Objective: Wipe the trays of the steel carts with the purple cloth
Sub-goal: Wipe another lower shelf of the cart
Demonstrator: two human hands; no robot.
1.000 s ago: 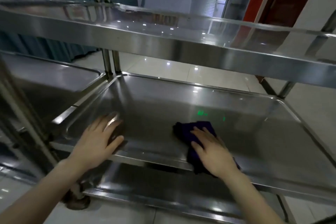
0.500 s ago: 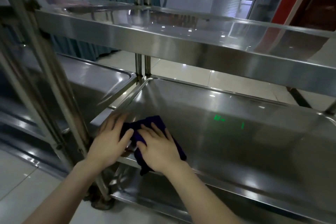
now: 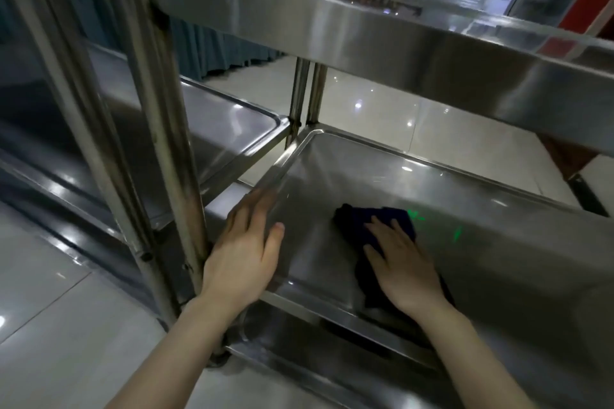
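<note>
Right hand (image 3: 403, 264) atop half-hidden purple cloth (image 3: 355, 217)

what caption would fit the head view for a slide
The right hand presses the purple cloth on the cart's middle tray while the left hand rests open on its left rim.

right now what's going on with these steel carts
A person is wiping the middle tray of a steel cart. The right hand presses flat on the purple cloth, which lies on the tray floor near the front rim. The left hand rests with straight fingers on the tray's front left corner, holding nothing. The top tray sits overhead, and a second cart's tray stands just to the left.
</note>
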